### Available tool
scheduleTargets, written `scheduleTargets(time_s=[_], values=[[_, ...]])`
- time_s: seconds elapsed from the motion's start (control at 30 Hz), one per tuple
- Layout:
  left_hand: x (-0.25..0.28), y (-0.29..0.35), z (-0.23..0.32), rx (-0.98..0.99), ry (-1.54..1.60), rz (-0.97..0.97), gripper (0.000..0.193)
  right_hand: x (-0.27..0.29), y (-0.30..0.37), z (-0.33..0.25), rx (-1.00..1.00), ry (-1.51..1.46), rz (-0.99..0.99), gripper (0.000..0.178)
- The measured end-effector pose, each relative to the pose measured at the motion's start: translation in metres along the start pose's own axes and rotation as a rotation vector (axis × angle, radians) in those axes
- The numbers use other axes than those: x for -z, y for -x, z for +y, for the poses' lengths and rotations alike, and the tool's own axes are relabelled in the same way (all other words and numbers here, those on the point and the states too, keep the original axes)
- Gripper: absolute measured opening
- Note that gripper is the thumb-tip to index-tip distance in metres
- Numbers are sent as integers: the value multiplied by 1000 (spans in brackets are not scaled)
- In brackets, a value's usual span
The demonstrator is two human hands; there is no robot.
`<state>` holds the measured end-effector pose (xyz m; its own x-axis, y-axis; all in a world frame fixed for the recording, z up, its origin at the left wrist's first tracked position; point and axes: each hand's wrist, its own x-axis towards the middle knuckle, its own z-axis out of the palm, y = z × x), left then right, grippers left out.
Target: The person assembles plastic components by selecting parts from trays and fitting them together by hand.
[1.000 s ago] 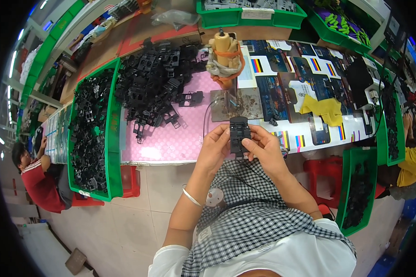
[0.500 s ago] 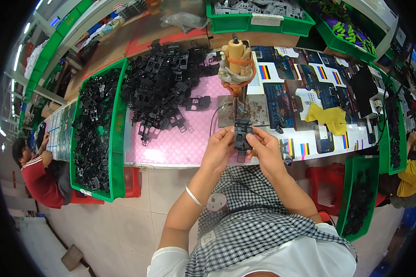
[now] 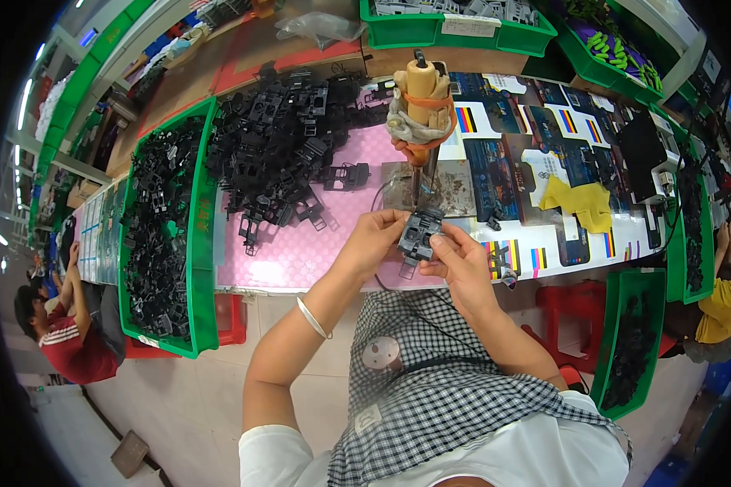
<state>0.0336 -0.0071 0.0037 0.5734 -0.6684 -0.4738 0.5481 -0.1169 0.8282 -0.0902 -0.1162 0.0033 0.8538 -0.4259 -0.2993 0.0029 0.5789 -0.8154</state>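
A black plastic frame part (image 3: 419, 236), with a thin looped end toward me, sits tilted between my two hands at the table's front edge. My left hand (image 3: 375, 242) is closed on its left side, and my right hand (image 3: 461, 264) grips its right side with the thumb on top. Just beyond it, a metal rod points down from a wrapped, beige-handled tool (image 3: 421, 109). Under the rod lies a stained metal plate (image 3: 455, 187). A heap of similar black parts (image 3: 280, 130) covers the pink mat (image 3: 292, 264) on the left.
A green crate (image 3: 207, 268) of black parts stands left of the mat, and another green crate (image 3: 646, 349) at the lower right. A yellow cloth (image 3: 577, 204) lies on the printed sheets. Red stools (image 3: 560, 325) are under the table. Other people sit at both sides.
The black part has tilted clockwise at its top and shifted slightly left. My left forearm has swung outward to the left. The person at the left has raised an arm.
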Motion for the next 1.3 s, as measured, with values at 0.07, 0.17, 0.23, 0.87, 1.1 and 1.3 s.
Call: scheduleTargets(time_s=[0.07,0.17,0.23,0.87,1.1,1.3], values=[[8,-6,1,-35,-68,-7,20,-2,-3,1,-11,-5,-5,37],[11,-12,4,-88,-177,-12,19,-4,-6,3,-16,13,-12,36],[13,-16,5,-111,-218,-10,18,-6,-8,5,8,-13,-8,33],[9,-20,6,-153,-218,-19,16,-9,-8,10,122,109,16,32],[8,-18,3,-171,-221,-30,17,-6,-6,10,129,116,-9,34],[9,-17,2,-169,-207,-23,17,-6,-6,11,142,122,-8,34]])
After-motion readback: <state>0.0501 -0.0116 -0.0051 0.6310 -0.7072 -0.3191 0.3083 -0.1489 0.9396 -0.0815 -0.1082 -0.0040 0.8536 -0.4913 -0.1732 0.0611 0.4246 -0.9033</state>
